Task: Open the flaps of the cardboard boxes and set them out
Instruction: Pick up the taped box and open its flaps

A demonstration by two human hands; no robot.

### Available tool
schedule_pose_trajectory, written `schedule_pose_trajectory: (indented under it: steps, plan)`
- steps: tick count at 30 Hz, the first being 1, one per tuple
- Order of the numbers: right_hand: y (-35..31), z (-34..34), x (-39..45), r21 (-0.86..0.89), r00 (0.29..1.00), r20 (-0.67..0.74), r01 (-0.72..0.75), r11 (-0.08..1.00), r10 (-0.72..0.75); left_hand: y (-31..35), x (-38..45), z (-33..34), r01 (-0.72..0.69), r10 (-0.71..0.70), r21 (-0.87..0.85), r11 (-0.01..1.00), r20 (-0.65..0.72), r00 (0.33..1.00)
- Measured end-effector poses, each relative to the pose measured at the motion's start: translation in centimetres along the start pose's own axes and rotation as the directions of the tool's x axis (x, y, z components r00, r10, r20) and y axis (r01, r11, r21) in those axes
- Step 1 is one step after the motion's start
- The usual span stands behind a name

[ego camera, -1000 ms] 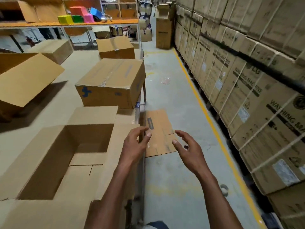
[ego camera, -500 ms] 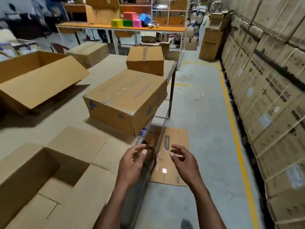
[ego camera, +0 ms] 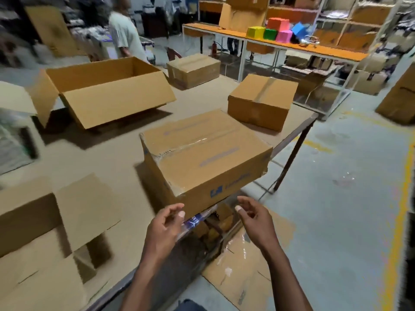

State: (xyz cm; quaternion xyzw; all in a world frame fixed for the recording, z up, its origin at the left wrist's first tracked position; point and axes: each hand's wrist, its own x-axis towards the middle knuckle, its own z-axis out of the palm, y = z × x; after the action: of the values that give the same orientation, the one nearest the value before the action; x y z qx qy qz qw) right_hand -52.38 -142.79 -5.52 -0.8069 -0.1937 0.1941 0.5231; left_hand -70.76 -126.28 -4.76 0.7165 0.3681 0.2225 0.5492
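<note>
Reaching toward the near corner of a taped box (ego camera: pixel 205 153), a worker's two hands hovered just short of the cardboard. Five boxes stood on the brown worktable (ego camera: pixel 116 153): three sealed and two with flaps spread. The nearest sealed carton sat at the table's right edge, its top seam covered in clear tape, with faint blue lettering on the lid and a blue logo on the front face. Beyond it stood a second sealed box (ego camera: pixel 261 101) and, farther back, a third (ego camera: pixel 194 69). A large opened box (ego camera: pixel 107 90) lay at rear left; another opened box (ego camera: pixel 45 232) filled the near left corner. The left hand (ego camera: pixel 165 227) was loosely curled, thumb and forefinger apart, holding nothing. The right hand (ego camera: pixel 256 217) mirrored it, fingers bent and gripping nothing. A flattened sheet of cardboard (ego camera: pixel 242 272) lay on the floor below. Four coloured cubes (ego camera: pixel 272 31) sat on an orange shelf behind.
</note>
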Motion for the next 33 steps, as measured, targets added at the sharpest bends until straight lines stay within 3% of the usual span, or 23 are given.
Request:
schedule_pose_trajectory:
  steps: [9, 15, 22, 27, 33]
  plan:
    - [-3.8, -0.8, 14.7, -0.043, 0.964, 0.185, 0.204, 0.978, -0.193, 1.5, 12.6, 0.8, -0.019, 0.053, 0.099, 0.995, -0.352, 0.934]
    - [-5.9, -3.3, 24.1, -0.119, 0.936, 0.205, 0.314, 0.942, -0.286, 1.2, 19.3, 1.5, 0.099, -0.012, 0.203, 0.974, -0.388, 0.921]
    - [-5.1, -3.9, 37.4, -0.48, 0.96, 0.227, 0.258, 0.838, -0.166, 0.8, 23.1, 3.0, 0.282, -0.117, 0.305, 0.91, -0.463, 0.879]
    - [-4.7, -4.7, 42.0, -0.416, 0.892, 0.45, 0.164, 0.895, 0.046, 0.4, 22.6, 4.3, 0.345, -0.135, 0.292, 0.892, -0.557, 0.82]
    - [-4.0, -5.4, 44.5, -0.213, 0.763, 0.628, -0.02, 0.977, 0.153, 1.3, 22.5, 4.7, 0.471, -0.314, 0.132, 0.872, -0.587, 0.746]
